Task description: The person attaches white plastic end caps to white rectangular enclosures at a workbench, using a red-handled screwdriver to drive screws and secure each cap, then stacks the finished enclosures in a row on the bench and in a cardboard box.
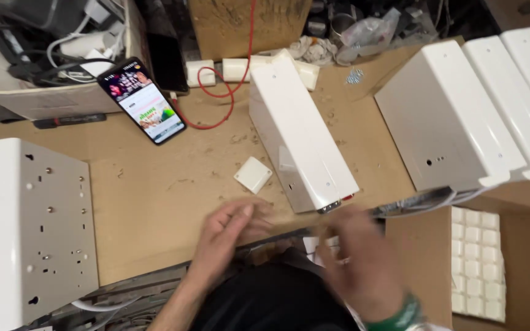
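Two hands hover low over the near edge of the table (173,190), both blurred. The left hand (228,230) has its fingers loosely curled and apart, gripping nothing that shows. The right hand (357,257), with a ring on one finger and a green cuff at the wrist, is too smeared to tell whether it is closed on anything.

Just beyond the two hands lies a long white box (299,132), set at a slant, its near end with small connectors almost at the right hand's fingertips. Beside that box, to the left, sits a small white square plate (253,175), apart from both hands.

Further left, a lit phone (142,100) lies face up, and a red wire (225,92) loops past it. A white metal panel (29,227) with screw holes fills the left edge. Right of the box, more white boxes (461,116) lie side by side, and below them a carton holds a tray of small white squares (476,260).
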